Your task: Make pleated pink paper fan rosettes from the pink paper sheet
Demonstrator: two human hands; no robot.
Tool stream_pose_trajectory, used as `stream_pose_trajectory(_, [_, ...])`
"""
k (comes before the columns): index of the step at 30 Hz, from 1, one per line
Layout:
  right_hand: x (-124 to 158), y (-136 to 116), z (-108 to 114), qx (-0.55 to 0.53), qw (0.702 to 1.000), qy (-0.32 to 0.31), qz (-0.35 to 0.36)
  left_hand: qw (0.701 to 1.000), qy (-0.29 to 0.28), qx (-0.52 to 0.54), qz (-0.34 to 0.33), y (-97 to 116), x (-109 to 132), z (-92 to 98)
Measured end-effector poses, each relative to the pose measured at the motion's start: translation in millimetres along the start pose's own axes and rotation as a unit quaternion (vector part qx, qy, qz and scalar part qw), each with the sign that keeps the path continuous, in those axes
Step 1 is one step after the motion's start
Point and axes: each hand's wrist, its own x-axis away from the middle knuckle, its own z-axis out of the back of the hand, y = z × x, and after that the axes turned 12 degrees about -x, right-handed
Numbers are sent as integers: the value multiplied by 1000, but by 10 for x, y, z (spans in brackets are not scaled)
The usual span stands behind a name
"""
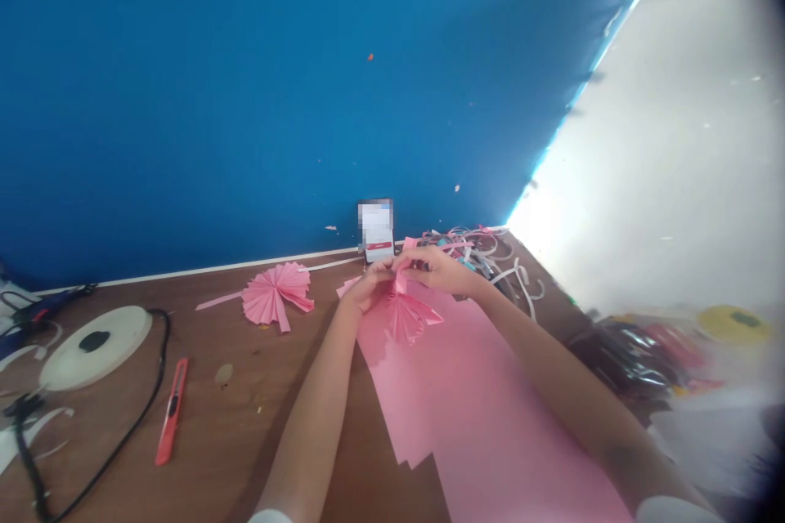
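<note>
Both hands meet over the far end of a large pink paper sheet (484,409). Between them is a pleated pink paper fan (408,319), its folds spreading toward me. My left hand (373,284) is closed on the fan's left side. From the right, my right hand (432,268) pinches its gathered upper part, where a short pink strip stands up. The fingertips partly hide that spot. Left of my hands, a second pleated pink fan (277,294) lies spread on the brown table (245,417), a pink strip extending from it.
A phone (376,230) leans on the blue wall behind my hands. Paper strip scraps (484,253) are heaped at the back right. To the left lie a red box cutter (172,411), a round white disc (96,347) and a black cable (160,368). Plastic-wrapped items (638,355) sit at right.
</note>
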Motion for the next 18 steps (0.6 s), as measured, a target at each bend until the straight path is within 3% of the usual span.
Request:
stream_pose_trajectory(8, [2, 36, 11, 20, 999, -26, 30, 1000, -17, 15, -15, 25, -11, -21])
stream_pose_trajectory(18, [-5, -18, -2, 56, 997, -29, 49, 999, 10, 33, -16, 26, 3, -19])
